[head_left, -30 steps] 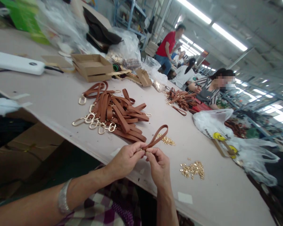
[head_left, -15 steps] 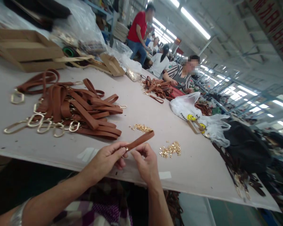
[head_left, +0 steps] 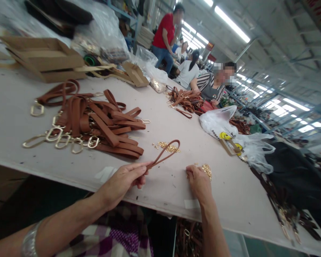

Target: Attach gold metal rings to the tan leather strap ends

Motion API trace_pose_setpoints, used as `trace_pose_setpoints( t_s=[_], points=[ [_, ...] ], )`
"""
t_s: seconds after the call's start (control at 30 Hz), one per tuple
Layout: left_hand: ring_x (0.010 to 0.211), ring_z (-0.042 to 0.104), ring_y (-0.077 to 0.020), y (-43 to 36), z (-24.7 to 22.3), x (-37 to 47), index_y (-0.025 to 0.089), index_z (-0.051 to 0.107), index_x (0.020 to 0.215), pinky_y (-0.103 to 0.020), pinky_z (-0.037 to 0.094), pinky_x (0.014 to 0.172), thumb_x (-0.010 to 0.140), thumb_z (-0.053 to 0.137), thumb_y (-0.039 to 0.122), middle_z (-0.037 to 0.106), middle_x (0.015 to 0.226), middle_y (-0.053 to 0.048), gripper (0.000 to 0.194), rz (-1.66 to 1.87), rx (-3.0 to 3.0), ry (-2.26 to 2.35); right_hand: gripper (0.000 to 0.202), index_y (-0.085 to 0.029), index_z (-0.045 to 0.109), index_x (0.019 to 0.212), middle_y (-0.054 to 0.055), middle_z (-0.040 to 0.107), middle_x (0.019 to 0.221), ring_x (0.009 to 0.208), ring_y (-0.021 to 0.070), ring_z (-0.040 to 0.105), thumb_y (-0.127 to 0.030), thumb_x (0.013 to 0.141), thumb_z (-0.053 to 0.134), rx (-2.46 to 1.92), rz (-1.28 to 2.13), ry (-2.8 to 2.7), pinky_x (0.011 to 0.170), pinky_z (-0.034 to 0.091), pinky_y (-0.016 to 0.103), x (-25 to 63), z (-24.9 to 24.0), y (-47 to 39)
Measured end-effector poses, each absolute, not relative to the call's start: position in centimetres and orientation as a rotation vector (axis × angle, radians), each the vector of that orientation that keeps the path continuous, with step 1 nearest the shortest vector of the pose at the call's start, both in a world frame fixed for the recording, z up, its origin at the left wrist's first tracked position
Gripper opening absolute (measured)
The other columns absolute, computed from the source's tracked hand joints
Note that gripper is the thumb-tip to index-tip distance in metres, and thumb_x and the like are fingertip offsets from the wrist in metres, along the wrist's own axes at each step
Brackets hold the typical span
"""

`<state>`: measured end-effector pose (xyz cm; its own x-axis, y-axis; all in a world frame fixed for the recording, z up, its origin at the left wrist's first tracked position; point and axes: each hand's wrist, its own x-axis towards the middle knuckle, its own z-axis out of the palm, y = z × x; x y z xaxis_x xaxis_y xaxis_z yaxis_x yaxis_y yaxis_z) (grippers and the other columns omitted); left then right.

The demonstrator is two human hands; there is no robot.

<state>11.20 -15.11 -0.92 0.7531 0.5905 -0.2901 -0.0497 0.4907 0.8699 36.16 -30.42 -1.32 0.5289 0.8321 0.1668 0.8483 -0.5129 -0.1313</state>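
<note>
Between the thumb and fingers of my left hand (head_left: 130,178) is a brown leather strap (head_left: 164,153), bent into a loop that points up and to the right. My right hand (head_left: 199,182) rests at the edge of a small pile of gold metal studs (head_left: 207,171), fingertips pinched together on the table. Whether a stud is between those fingertips is hidden. Behind the strap's loop lies a second pile of small gold pieces (head_left: 167,146). Left of my hands is a heap of brown straps (head_left: 104,125) with gold clasps and oval rings.
Cardboard trays (head_left: 45,57) and plastic bags line the table's far left. White plastic bags (head_left: 219,123) and a black bag (head_left: 294,178) lie to the right, near dark straps with clasps (head_left: 286,221). A co-worker in stripes (head_left: 208,85) sits across beside more brown straps (head_left: 186,100).
My right hand has left the strap and moved right to the gold studs. My left hand still holds the strap, now turned so its loop shows open edge-on. The view has shifted slightly.
</note>
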Motion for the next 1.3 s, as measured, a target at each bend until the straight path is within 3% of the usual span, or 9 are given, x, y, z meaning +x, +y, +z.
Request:
trace_pose_setpoints(
  t_s=[0.17,0.27,0.43,0.6,0.83,1.13,1.3],
  points=[
    [0.070,0.053,-0.0105,-15.2,-0.7,11.5,0.014,0.069,0.113,-0.022,0.040,0.067,0.067,0.071,0.024,0.063,0.078,0.001,0.047,0.381,1.015,0.652,0.014,-0.020,0.064,0.089,0.004,0.069,0.084,0.084,0.0206,0.060,-0.015,0.084,0.052,-2.546,-0.051,-1.427,0.075,0.041,0.030,37.4,-1.7,-30.5],
    [0.070,0.055,-0.0110,-15.2,-0.9,12.0,0.013,0.070,0.100,-0.023,0.042,0.068,0.064,0.070,0.024,0.063,0.078,0.001,0.038,0.402,1.022,0.653,0.011,-0.020,0.063,0.085,0.004,0.068,0.080,0.080,0.0212,0.060,-0.017,0.082,0.053,-2.504,-0.028,-1.407,0.073,0.042,0.032,37.5,-1.7,-30.5],
    [0.066,0.055,-0.0116,-15.1,-1.7,12.2,0.014,0.065,0.091,-0.023,0.043,0.064,0.074,0.062,0.026,0.059,0.072,0.002,0.021,0.467,1.210,0.644,0.009,-0.021,0.060,0.089,0.002,0.065,0.084,0.081,0.0189,0.061,-0.029,0.086,0.059,-1.991,0.121,-1.194,0.075,0.047,0.033,32.9,-1.8,-30.0],
    [0.062,0.051,-0.0112,-15.3,-2.5,12.1,0.017,0.063,0.098,-0.021,0.040,0.056,0.084,0.054,0.030,0.055,0.071,0.003,0.021,0.528,1.402,0.612,0.003,-0.023,0.057,0.090,0.000,0.063,0.091,0.092,0.0156,0.060,-0.022,0.088,0.060,-1.651,0.079,-1.209,0.084,0.048,0.031,25.8,-1.9,-27.4],
    [0.075,0.055,-0.0138,-15.3,-1.8,11.4,0.016,0.067,0.094,-0.023,0.040,0.067,0.085,0.052,0.017,0.064,0.082,-0.001,0.018,0.671,1.645,0.581,0.008,-0.023,0.057,0.089,-0.001,0.064,0.090,0.089,0.0132,0.062,-0.016,0.090,0.056,-1.677,-0.033,-1.349,0.081,0.047,0.026,23.5,-2.4,-25.2],
    [0.083,0.058,-0.0153,-15.4,-2.5,11.0,0.016,0.067,0.096,-0.024,0.042,0.075,0.086,0.052,0.011,0.065,0.086,-0.003,0.019,0.781,1.714,0.484,0.004,-0.022,0.058,0.091,0.000,0.064,0.088,0.086,0.0133,0.062,-0.020,0.088,0.060,-1.652,-0.025,-1.173,0.079,0.049,0.027,22.6,-3.5,-25.1],
    [0.083,0.059,-0.0159,-15.7,-2.5,10.8,0.015,0.067,0.096,-0.025,0.043,0.076,0.087,0.052,0.012,0.065,0.087,-0.004,0.018,0.814,1.749,0.458,0.025,-0.020,0.056,0.099,0.002,0.065,0.089,0.081,0.0151,0.065,-0.031,0.081,0.069,-1.591,0.183,-0.797,0.074,0.054,0.029,21.6,-3.7,-24.9]
  ],
)
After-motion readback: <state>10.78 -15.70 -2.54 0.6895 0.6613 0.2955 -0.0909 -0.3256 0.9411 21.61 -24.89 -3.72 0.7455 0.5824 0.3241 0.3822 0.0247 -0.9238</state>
